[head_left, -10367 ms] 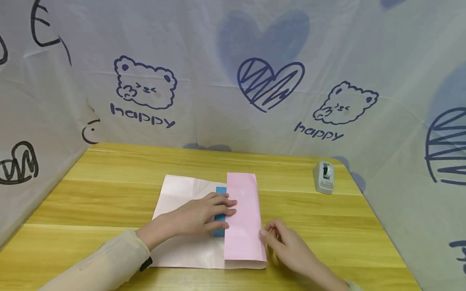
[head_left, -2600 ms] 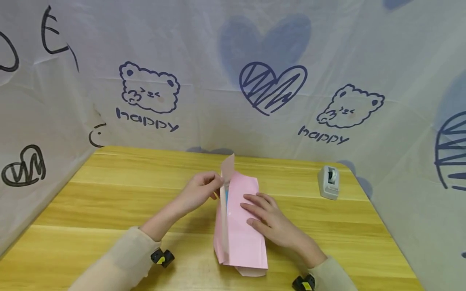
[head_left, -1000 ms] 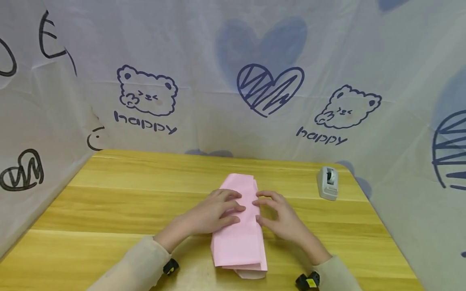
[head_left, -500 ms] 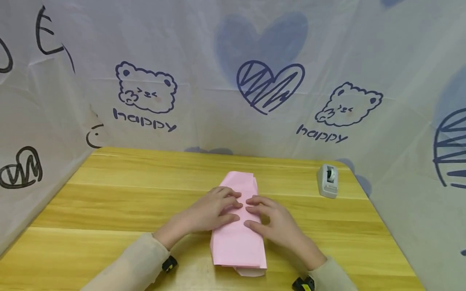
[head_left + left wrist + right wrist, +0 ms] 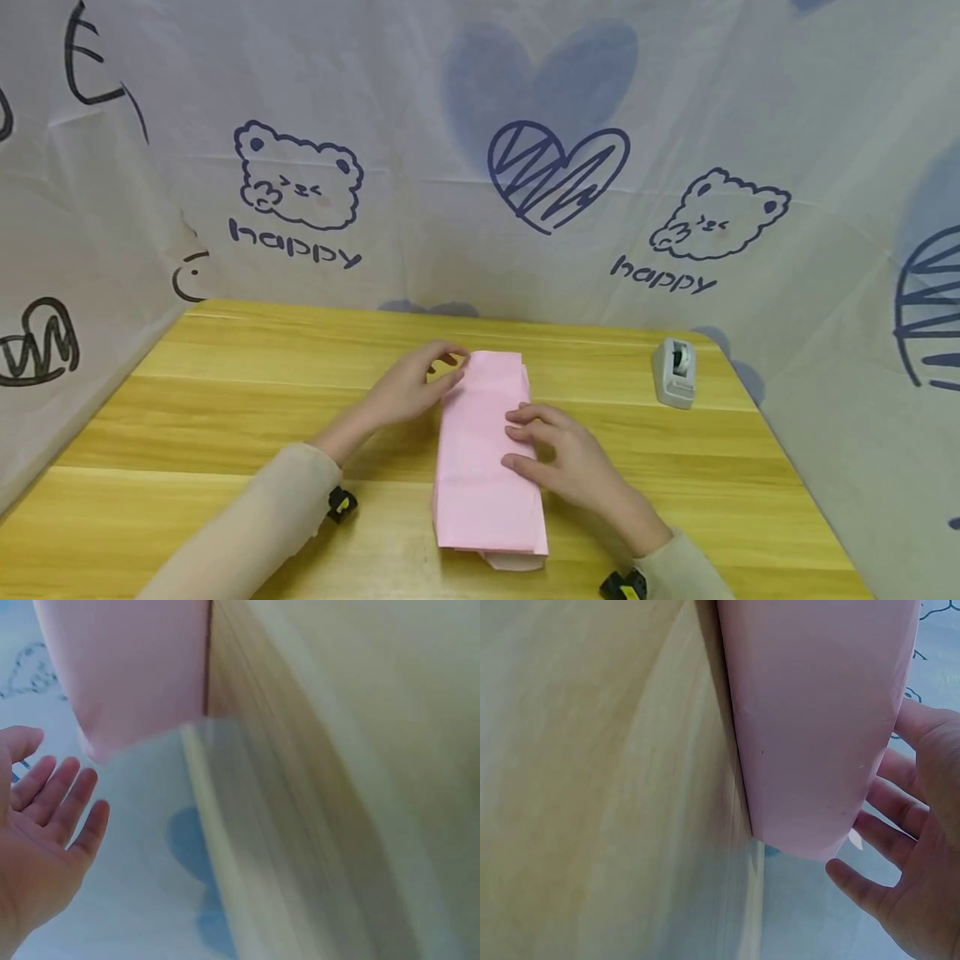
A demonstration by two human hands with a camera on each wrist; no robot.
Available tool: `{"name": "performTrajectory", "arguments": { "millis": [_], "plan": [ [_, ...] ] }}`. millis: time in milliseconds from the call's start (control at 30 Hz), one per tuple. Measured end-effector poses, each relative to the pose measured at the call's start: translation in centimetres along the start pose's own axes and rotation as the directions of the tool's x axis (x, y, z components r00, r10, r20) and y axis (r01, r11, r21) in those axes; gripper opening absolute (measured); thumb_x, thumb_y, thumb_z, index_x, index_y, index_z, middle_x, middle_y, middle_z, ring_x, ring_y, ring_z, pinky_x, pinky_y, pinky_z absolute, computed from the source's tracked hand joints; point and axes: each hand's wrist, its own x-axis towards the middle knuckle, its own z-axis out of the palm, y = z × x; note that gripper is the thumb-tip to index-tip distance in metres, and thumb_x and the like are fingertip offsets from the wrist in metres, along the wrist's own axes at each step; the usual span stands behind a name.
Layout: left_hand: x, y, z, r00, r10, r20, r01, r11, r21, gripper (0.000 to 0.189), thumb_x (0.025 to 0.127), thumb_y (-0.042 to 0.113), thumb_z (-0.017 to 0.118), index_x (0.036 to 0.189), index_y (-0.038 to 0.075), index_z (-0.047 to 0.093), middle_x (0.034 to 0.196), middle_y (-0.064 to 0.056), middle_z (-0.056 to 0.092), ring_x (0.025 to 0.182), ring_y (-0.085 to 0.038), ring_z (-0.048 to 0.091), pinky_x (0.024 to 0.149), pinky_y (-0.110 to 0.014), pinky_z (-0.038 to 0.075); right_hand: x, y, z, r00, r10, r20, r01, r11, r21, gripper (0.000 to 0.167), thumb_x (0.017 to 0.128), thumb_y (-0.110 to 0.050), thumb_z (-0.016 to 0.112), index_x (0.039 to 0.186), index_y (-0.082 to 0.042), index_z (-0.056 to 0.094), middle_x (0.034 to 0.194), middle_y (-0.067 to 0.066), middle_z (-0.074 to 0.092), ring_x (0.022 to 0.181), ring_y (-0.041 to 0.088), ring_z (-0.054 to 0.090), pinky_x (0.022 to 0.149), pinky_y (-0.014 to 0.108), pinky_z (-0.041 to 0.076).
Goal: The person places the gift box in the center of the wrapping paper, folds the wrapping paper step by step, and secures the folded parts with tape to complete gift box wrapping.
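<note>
A pink paper wrap [image 5: 491, 475], folded into a long upright-sided packet, lies on the table in front of me. Its far and near ends are unsealed flaps, and the near one sticks out underneath. The blue item seen inside earlier is hidden by the paper. My left hand [image 5: 411, 383] is at the packet's far left corner, fingertips right at its edge. In the left wrist view the left hand's fingers [image 5: 71, 799] are spread beside the paper. My right hand [image 5: 573, 458] rests its fingertips on the top along the right edge, thumb and fingers loosely bent.
A grey tape dispenser [image 5: 675, 373] stands at the table's back right. The yellow wooden table [image 5: 262, 400] ends at a pale cloth backdrop [image 5: 420, 100] printed with hearts and bears.
The pink sheet, earlier spread with a blue item on it, is now folded over from both sides. My left hand has just moved from the packet's middle to its far left corner; the right stays.
</note>
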Motion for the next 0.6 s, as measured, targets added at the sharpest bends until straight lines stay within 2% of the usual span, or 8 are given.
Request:
{"name": "performTrajectory", "arguments": {
  "millis": [67, 133, 233, 367, 433, 533, 600],
  "plan": [
    [0.8, -0.9, -0.2, 0.999, -0.022, 0.033, 0.024, 0.998, -0.063, 0.040, 0.106, 0.020, 0.061, 0.143, 0.005, 0.059, 0.139, -0.012, 0.064, 0.126, -0.029, 0.061, 0.101, -0.050, 0.053, 0.0, 0.0, 0.0, 1.000, -0.007, -0.001, 0.007, 1.000, -0.001, 0.039, 0.089, -0.034, 0.083, 0.119, -0.009, 0.078, 0.133, -0.008, 0.067, 0.134, 0.020, 0.057, 0.114, 0.047, 0.045],
    [1.3, -1.8, -0.4, 0.995, -0.042, 0.085, 0.052, 0.991, -0.120, 0.044, 0.107, 0.020, 0.058, 0.148, 0.004, 0.055, 0.145, -0.014, 0.061, 0.131, -0.032, 0.059, 0.106, -0.052, 0.050, 0.0, 0.0, 0.0, 1.000, -0.014, -0.002, 0.014, 1.000, 0.007, 0.039, 0.090, -0.034, 0.082, 0.119, -0.009, 0.078, 0.133, -0.008, 0.067, 0.134, 0.021, 0.057, 0.114, 0.048, 0.045],
    [2.0, -2.7, -0.3, 0.980, -0.089, 0.175, 0.121, 0.976, -0.183, 0.048, 0.109, 0.023, 0.052, 0.153, 0.003, 0.049, 0.152, -0.017, 0.055, 0.138, -0.035, 0.053, 0.114, -0.054, 0.043, 0.0, 0.1, 0.1, 1.000, -0.024, -0.001, 0.024, 1.000, 0.013, 0.039, 0.090, -0.034, 0.082, 0.119, -0.008, 0.078, 0.133, -0.007, 0.067, 0.136, 0.022, 0.056, 0.115, 0.048, 0.044],
    [2.5, -3.0, 0.3, 0.944, -0.174, 0.279, 0.254, 0.926, -0.281, 0.049, 0.112, 0.025, 0.045, 0.154, 0.000, 0.046, 0.150, -0.022, 0.053, 0.132, -0.036, 0.055, 0.111, -0.052, 0.046, -0.1, 0.3, 0.2, 1.000, -0.013, 0.002, 0.013, 1.000, 0.026, 0.040, 0.089, -0.033, 0.083, 0.119, -0.008, 0.078, 0.134, -0.007, 0.067, 0.138, 0.021, 0.055, 0.117, 0.046, 0.042],
    [2.8, -3.2, 0.7, 0.932, -0.188, 0.310, 0.291, 0.897, -0.333, 0.048, 0.112, 0.022, 0.041, 0.151, -0.004, 0.046, 0.144, -0.026, 0.056, 0.126, -0.035, 0.058, 0.108, -0.050, 0.050, -0.1, 0.2, 0.1, 1.000, -0.001, 0.005, 0.001, 0.999, 0.032, 0.040, 0.089, -0.034, 0.083, 0.119, -0.008, 0.078, 0.134, -0.007, 0.067, 0.138, 0.020, 0.054, 0.117, 0.045, 0.042],
    [3.2, -3.5, 1.0, 0.930, -0.179, 0.320, 0.300, 0.873, -0.384, 0.046, 0.112, 0.019, 0.034, 0.147, -0.009, 0.047, 0.139, -0.028, 0.057, 0.125, -0.035, 0.059, 0.110, -0.049, 0.048, -0.1, 0.2, 0.0, 1.000, 0.006, 0.004, -0.006, 0.999, 0.032, 0.040, 0.089, -0.034, 0.083, 0.120, -0.008, 0.077, 0.135, -0.008, 0.066, 0.138, 0.020, 0.054, 0.117, 0.046, 0.042],
    [3.3, -3.6, 1.0, 0.939, -0.156, 0.306, 0.275, 0.876, -0.396, 0.046, 0.111, 0.016, 0.031, 0.143, -0.012, 0.047, 0.136, -0.029, 0.058, 0.122, -0.037, 0.059, 0.110, -0.052, 0.047, -0.1, 0.2, 0.0, 1.000, 0.002, -0.002, -0.002, 1.000, 0.025, 0.040, 0.089, -0.034, 0.083, 0.120, -0.009, 0.077, 0.135, -0.007, 0.067, 0.138, 0.021, 0.054, 0.117, 0.046, 0.042]
  ]
}}
